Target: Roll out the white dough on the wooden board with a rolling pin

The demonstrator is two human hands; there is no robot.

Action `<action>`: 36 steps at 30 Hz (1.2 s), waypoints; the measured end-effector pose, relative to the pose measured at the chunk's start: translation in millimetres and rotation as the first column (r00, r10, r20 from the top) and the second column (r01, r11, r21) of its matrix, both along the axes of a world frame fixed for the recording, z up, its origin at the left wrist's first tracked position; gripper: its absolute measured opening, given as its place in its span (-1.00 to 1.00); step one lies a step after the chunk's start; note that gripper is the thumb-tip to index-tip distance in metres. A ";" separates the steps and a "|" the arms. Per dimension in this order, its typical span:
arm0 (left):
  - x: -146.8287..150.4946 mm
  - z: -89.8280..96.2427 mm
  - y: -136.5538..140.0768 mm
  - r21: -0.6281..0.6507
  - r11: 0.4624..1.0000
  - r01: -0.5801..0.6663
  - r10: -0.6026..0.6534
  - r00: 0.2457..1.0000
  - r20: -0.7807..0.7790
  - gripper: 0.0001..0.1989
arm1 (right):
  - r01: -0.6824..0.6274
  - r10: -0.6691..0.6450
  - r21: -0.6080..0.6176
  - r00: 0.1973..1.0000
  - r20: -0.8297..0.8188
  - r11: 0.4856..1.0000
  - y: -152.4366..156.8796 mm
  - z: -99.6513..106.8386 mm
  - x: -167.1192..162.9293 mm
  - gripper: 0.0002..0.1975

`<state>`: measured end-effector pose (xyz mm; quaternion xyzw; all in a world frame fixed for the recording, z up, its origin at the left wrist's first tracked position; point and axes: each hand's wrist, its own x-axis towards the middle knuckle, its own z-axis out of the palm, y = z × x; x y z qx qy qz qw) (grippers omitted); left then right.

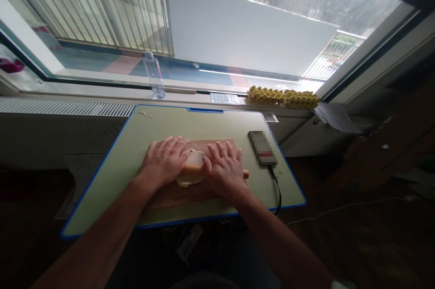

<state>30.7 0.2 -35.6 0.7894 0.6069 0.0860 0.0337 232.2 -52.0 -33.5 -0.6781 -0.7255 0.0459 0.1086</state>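
A light wooden rolling pin lies across a flattened piece of pale dough on a brown wooden board. My left hand rests palm down over the pin's left part, fingers stretched forward. Over its right part lies my right hand, also palm down with the fingers spread. The pin's right end sticks out past that hand, while its left end is hidden under the left one. Between my thumbs the middle of the dough shows, with its edges reaching in front of and behind the pin.
The board rests on a pale green folding table with a blue rim. To the right lies a phone with a black cable. A plastic bottle and yellow egg trays stand on the windowsill. Dough scraps lie far left.
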 end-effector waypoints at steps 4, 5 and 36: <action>-1.8 -4.0 5.3 -0.059 0.998 0.016 -0.017 0.999 -0.029 -0.38 | -0.003 0.003 0.014 1.000 0.006 1.000 8.6 1.7 1.5 -0.42; -1.6 -3.1 7.6 -0.079 0.997 0.022 -0.024 0.999 -0.031 -0.36 | -0.001 0.001 0.012 1.000 0.005 1.000 11.7 1.9 2.0 -0.42; 11.3 -1.5 72.5 -0.071 0.997 0.030 -0.030 1.000 -0.006 -0.44 | 0.031 -0.034 -0.117 0.999 -0.023 0.993 76.3 6.7 13.6 -0.41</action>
